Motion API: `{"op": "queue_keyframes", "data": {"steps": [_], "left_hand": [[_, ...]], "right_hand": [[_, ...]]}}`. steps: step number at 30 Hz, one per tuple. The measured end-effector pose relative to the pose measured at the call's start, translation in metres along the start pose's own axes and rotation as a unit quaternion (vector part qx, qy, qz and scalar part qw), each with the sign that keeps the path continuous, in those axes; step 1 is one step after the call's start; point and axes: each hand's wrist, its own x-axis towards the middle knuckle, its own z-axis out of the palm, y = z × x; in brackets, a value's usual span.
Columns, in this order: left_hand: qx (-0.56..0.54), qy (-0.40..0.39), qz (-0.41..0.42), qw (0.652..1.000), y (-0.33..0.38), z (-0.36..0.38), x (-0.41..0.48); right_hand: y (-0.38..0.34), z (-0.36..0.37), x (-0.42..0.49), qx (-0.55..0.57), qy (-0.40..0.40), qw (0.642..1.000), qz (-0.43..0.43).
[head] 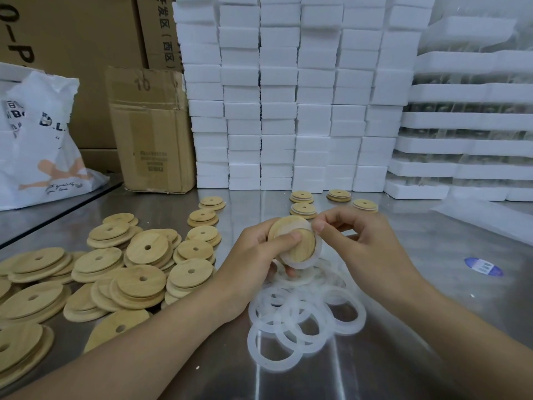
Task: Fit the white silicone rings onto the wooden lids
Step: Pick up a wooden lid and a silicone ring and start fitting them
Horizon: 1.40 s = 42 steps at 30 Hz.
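My left hand [256, 256] grips a round wooden lid [291, 241] above the steel table, thumb pressed on its face. A white silicone ring [315, 255] sits partly around the lid's raised step. My right hand [363, 241] pinches the ring's upper right edge between thumb and forefinger. Under my hands lies a loose pile of white silicone rings [302, 321]. A large heap of bare wooden lids [115, 272] with centre holes covers the table's left side. Several lids carrying rings [302, 210] lie farther back.
Stacks of white foam blocks [288, 96] wall off the back of the steel table [432, 327]. A cardboard box [150, 131] and a white plastic bag [43, 140] stand at the back left. A blue and white label [483, 266] lies at the right.
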Motion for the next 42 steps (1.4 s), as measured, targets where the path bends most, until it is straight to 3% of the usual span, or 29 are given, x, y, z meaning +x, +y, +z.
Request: {"op": "queue_keyframes", "data": {"steps": [9,20,35,42], "left_hand": [[0.08,-0.037,0.026,0.996,0.003,0.007,-0.006],[0.062,-0.019,0.012,0.998,0.004,0.006,-0.005],[0.089,0.009,0.065,0.994,-0.003,0.003,-0.003],[0.124,0.003,0.097,0.987,-0.005,0.003,-0.004]], "right_hand": [[-0.002,0.006,-0.001,0.019,0.011,1.0,-0.022],[0.004,0.0,0.002,-0.014,-0.028,0.999,-0.038],[0.007,-0.004,0.005,-0.039,-0.049,0.998,-0.024],[0.006,-0.006,0.003,0.005,-0.037,0.999,0.022]]}}
